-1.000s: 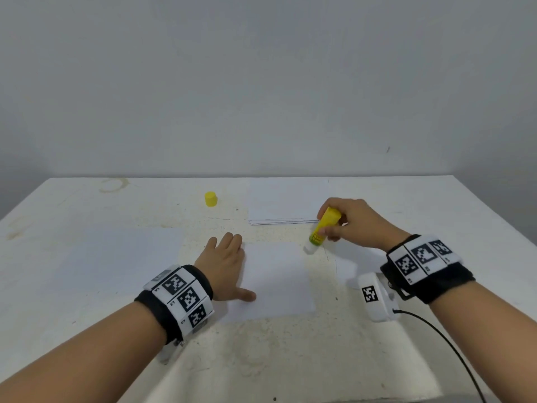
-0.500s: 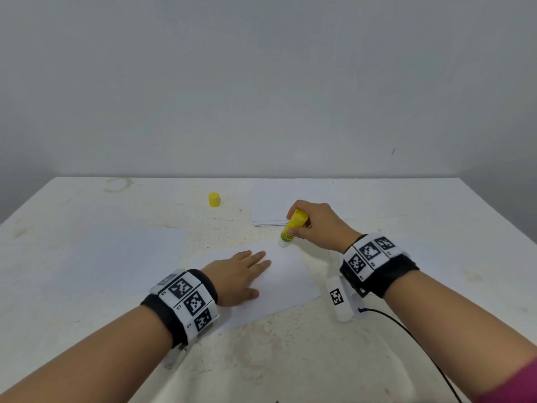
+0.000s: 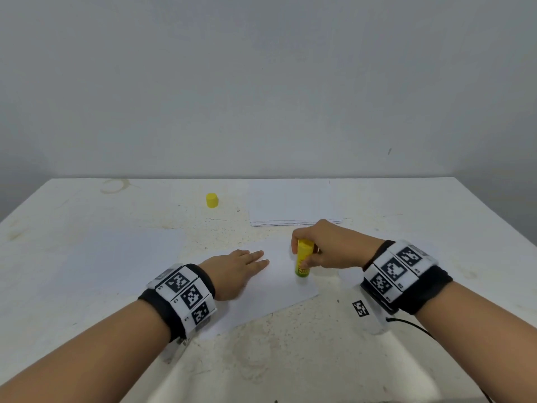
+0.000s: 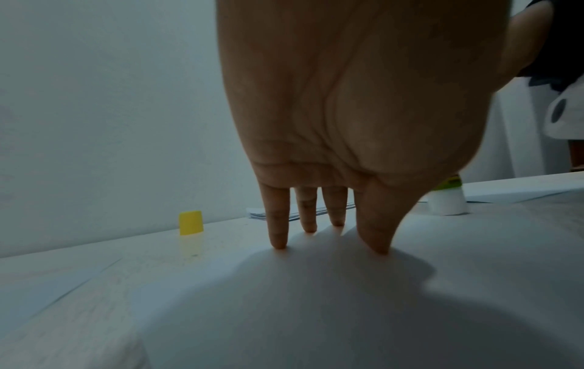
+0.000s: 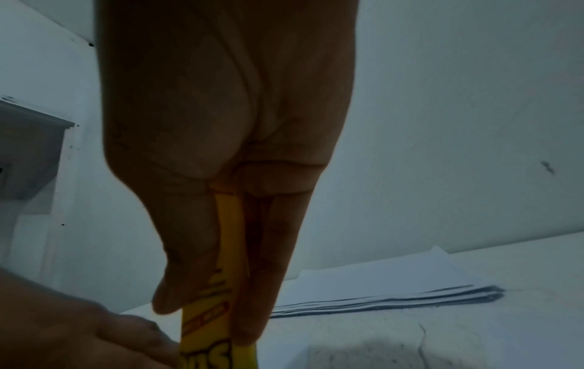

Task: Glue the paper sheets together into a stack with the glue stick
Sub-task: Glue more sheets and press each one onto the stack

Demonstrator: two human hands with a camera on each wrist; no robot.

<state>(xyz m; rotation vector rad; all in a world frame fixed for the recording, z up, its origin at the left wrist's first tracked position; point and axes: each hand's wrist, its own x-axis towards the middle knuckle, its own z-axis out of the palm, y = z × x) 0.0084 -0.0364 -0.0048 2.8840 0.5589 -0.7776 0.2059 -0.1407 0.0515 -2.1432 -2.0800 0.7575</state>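
- Table [image 3: 87,286]: white, stained surface carrying every item listed below.
- Loose sheet [image 3: 116,257]: lies flat on the left part of the table, well apart from both hands.
- Paper stack [image 3: 290,205]: rests at the far centre-right, just beyond the right hand.
- Working sheet [image 3: 279,289]: lies skewed at the centre, under both hands.
- Left hand [image 3: 235,271]: palm down, fingers [image 4: 278,224] straight and spread, pressing flat on the working sheet; it grips nothing.
- Right hand [image 3: 328,251]: fingers and thumb curled around the glue stick, to the right of the left hand.
- Glue stick [image 3: 303,260]: yellow barrel, nearly upright, white tip down on the working sheet near its right edge, just beside the left fingertips.
- Yellow cap [image 3: 211,200]: stands alone on the table, left of the paper stack, well apart from the glue stick.
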